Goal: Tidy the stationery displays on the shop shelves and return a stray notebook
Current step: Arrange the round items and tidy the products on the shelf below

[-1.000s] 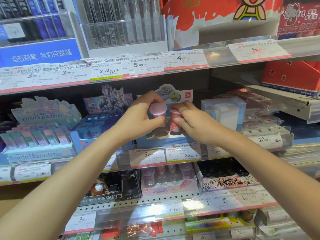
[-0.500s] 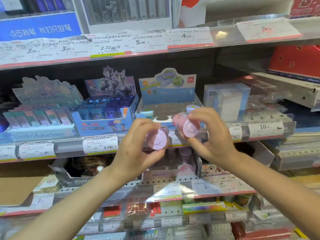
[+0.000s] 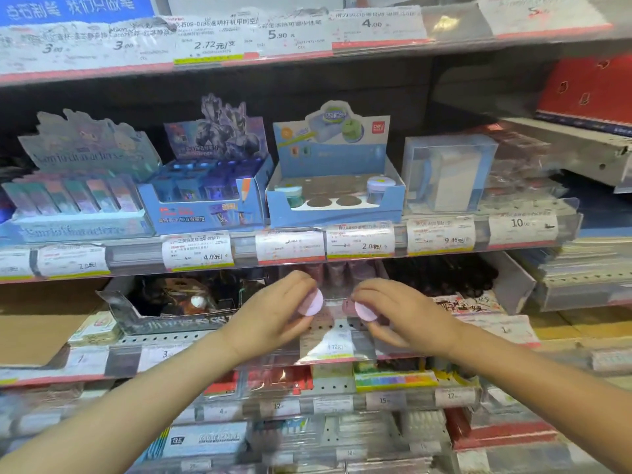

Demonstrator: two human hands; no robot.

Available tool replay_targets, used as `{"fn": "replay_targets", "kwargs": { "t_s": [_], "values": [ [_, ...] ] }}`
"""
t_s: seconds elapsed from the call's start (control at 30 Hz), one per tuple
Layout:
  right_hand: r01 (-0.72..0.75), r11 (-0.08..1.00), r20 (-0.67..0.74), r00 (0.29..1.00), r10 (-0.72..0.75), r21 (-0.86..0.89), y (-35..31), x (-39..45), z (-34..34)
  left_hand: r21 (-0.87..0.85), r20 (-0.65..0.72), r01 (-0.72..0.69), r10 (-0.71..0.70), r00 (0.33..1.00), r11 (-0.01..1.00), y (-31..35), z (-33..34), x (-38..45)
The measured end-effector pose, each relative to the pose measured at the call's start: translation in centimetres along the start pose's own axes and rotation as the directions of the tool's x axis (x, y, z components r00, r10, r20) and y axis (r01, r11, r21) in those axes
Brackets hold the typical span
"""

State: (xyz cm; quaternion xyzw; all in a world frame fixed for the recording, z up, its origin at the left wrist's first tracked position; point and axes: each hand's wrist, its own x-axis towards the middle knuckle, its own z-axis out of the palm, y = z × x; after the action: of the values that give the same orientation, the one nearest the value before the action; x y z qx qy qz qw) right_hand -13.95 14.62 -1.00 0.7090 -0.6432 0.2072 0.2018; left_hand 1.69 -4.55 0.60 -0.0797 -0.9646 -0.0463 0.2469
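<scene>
My left hand (image 3: 277,313) grips a small round pink sharpener (image 3: 310,302), its flat end facing me. My right hand (image 3: 407,316) grips a second pink sharpener (image 3: 365,311) the same way. Both hands are at the front of the lower shelf, before a display box (image 3: 337,273) with several similar pink sharpeners, partly hidden behind the price rail. On the shelf above stands a light blue display box (image 3: 333,213) with round holes; a teal sharpener (image 3: 293,195) sits at its left and a lilac one (image 3: 380,188) at its right.
A dark blue box of sharpeners (image 3: 205,200) and a pastel character box (image 3: 71,200) stand left of the light blue one, a clear plastic box (image 3: 448,176) to the right. Price-tag rails (image 3: 290,246) front each shelf. A dark display tray (image 3: 171,302) sits lower left.
Both hands lifted the two pink sharpeners out of the light blue box on the middle shelf and carried them down to the shelf below. The view has tilted downward.
</scene>
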Motion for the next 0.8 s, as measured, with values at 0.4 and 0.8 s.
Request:
{"fn": "replay_targets", "kwargs": {
  "t_s": [0.4, 0.8],
  "values": [
    [-0.34, 0.937, 0.152, 0.925, 0.349, -0.082, 1.2, 4.2, 1.0, 0.006, 0.105, 0.339, -0.338, 0.935, 0.941, -1.8, 1.8, 2.7],
    [-0.521, 0.853, 0.265, 0.822, 0.504, -0.004, 1.0, 5.3, 1.5, 0.001, 0.125, 0.37, -0.367, 0.922, 0.929, -2.1, 2.7, 3.9]
  ]
}}
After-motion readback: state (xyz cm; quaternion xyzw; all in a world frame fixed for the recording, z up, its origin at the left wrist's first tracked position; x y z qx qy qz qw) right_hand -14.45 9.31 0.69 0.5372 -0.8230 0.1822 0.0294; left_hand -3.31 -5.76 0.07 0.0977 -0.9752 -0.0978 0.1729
